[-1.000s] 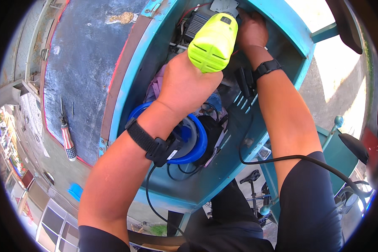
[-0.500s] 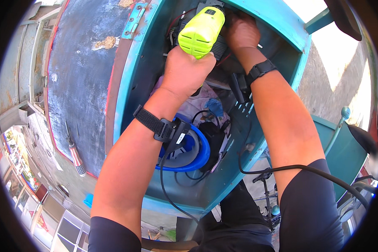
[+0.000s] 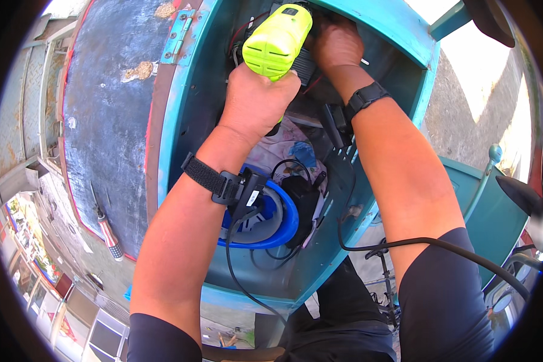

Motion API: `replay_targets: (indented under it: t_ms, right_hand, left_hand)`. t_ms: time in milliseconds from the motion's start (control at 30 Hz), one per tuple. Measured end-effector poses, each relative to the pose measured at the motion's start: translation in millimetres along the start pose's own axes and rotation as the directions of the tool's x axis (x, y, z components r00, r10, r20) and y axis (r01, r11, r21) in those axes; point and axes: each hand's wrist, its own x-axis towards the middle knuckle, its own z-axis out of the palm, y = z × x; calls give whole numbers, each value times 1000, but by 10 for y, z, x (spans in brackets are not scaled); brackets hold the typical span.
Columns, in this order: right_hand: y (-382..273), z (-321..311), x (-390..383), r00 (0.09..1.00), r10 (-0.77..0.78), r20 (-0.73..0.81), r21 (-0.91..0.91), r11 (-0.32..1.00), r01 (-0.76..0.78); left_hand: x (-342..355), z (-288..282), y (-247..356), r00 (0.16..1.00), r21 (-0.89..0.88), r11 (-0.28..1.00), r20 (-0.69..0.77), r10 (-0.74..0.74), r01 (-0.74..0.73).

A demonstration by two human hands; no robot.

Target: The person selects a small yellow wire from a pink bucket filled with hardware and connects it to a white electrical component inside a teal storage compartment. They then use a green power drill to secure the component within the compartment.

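Observation:
My left hand (image 3: 254, 101) is wrapped round the handle of a bright yellow-green cordless drill (image 3: 277, 41). The drill's nose points toward the far end of a teal metal box, where a dark ridged part (image 3: 305, 65) and some wires lie. Beside the drill, my right hand (image 3: 339, 43) reaches into the shaded far right of the box. Its fingers are hidden from this angle, and so is whatever they touch. A strap with a small black device (image 3: 246, 190) circles my left wrist; another black device (image 3: 338, 125) hangs at my right wrist.
Inside the teal box (image 3: 368, 226) lie a blue hard hat (image 3: 288, 218), a patterned cloth (image 3: 286, 145) and a black pouch (image 3: 301, 199). The box's dark lid (image 3: 111, 120) hangs to the left on a hinge (image 3: 178, 37), with a screwdriver (image 3: 108, 235) on it. A black cable (image 3: 416, 242) crosses my right arm.
The view has shifted a little, so the box and both arms appear slightly further left. My hands and the drill keep about the same places in the box.

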Motion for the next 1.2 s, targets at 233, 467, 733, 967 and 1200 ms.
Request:
replay_targets:
  t_ms: [233, 467, 733, 967, 1200]
  right_hand:
    - [6, -3, 22, 1000, 23, 15, -28, 999, -22]
    - [-41, -32, 16, 998, 28, 58, -12, 1000, -28]
    - [142, 150, 85, 997, -45, -54, -59, 997, 42]
    - [190, 203, 43, 994, -90, -54, -90, 992, 85]
    - [231, 269, 95, 999, -30, 28, -51, 998, 31]
  left_hand:
    - [87, -6, 122, 998, 190, 981, 53, 14, -24]
    - [139, -71, 84, 996, 304, 951, 79, 34, -57]
    - [276, -194, 143, 986, 380, 918, 155, 59, -115]
    - [225, -168, -68, 984, 374, 915, 147, 101, -150]
    - [208, -99, -28, 988, 358, 927, 139, 66, -113]
